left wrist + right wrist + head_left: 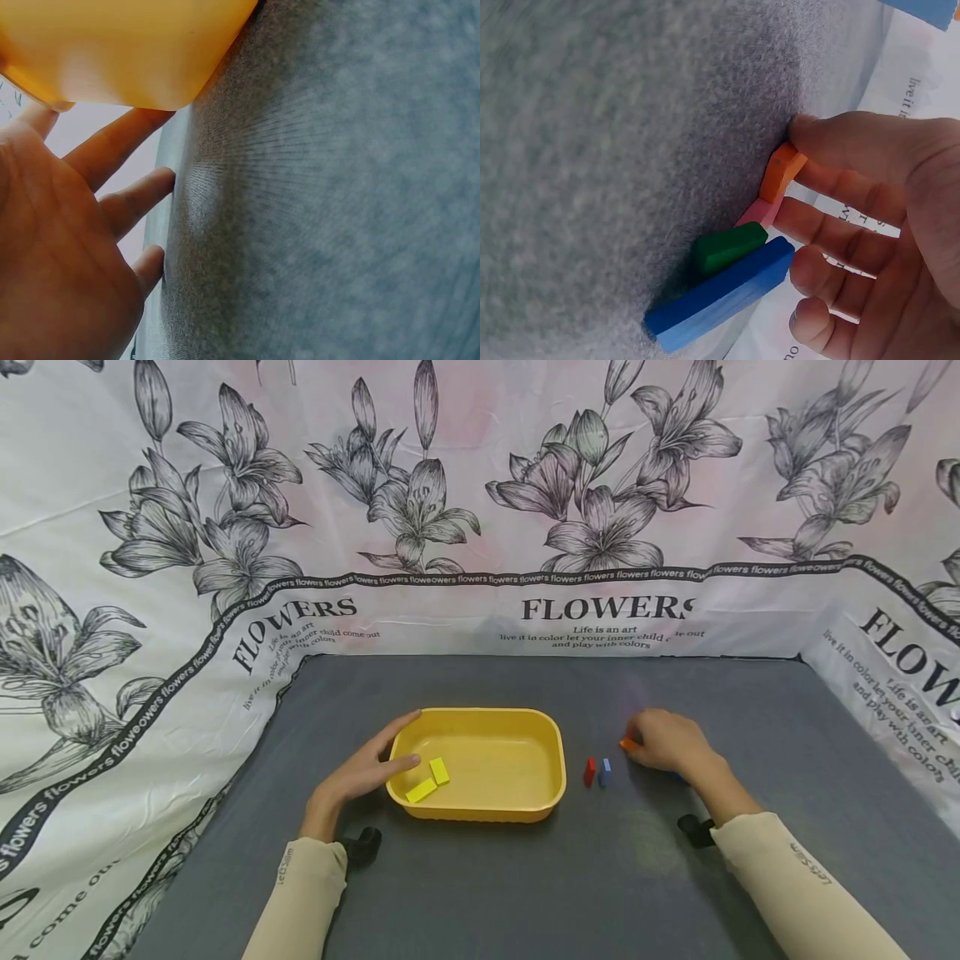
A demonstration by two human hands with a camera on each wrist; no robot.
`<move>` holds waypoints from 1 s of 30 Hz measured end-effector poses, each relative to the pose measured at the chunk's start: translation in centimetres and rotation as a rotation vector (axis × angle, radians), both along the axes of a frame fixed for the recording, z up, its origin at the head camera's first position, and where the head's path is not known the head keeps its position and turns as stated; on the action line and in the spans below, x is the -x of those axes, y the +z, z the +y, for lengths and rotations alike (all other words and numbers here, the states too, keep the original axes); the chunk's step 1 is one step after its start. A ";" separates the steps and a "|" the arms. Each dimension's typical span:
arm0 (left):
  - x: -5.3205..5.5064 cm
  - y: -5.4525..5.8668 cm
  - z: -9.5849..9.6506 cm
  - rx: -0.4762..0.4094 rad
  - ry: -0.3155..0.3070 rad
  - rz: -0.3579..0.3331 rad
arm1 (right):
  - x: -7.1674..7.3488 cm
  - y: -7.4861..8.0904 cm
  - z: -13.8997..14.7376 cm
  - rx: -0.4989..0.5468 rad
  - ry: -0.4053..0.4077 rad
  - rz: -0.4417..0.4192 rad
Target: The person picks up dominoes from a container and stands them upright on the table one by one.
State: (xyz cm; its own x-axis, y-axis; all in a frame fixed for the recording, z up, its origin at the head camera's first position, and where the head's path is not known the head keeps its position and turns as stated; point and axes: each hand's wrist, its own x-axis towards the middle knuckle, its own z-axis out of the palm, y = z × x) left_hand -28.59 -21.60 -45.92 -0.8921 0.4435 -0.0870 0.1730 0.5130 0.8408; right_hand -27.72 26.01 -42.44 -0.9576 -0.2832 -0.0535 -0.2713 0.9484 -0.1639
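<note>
A yellow plastic tub [480, 815] stands on the grey table, with two bright yellow blocks [422, 791] lying inside at its left. My left hand [356, 771] grips the tub's left side, thumb over the rim and fingers outside. Right of the tub, my right hand [670, 742] is low at the tabletop and pinches an orange block [781, 171] between thumb and index finger. Just beside the fingers lie a pink block [759, 213], a green block [731, 247] and a longer blue block [721, 297]; the right hand mostly hides these in the head view.
Between the tub and my right hand stand a red block [589, 772] and a small blue block [605, 772]. A white flower-printed cloth [450, 614] rises behind the table and along its sides.
</note>
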 end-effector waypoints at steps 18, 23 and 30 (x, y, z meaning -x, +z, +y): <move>0.0 0.0 0.1 0.005 0.015 0.004 | -0.3 -0.4 0.3 0.027 0.068 0.029; -0.1 0.2 0.1 0.006 0.011 0.009 | -0.5 -0.4 0.5 0.031 0.077 0.051; -0.1 0.0 0.0 0.012 0.010 0.014 | -1.1 -0.5 1.3 0.222 0.062 0.061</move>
State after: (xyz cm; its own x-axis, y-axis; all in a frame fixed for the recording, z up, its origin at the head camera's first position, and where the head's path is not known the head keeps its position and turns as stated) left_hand -28.54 -21.59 -45.87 -0.8976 0.4334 -0.0801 0.1791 0.5247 0.8323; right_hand -26.63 27.27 -42.90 -0.9374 -0.3403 0.0740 -0.3440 0.8720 -0.3482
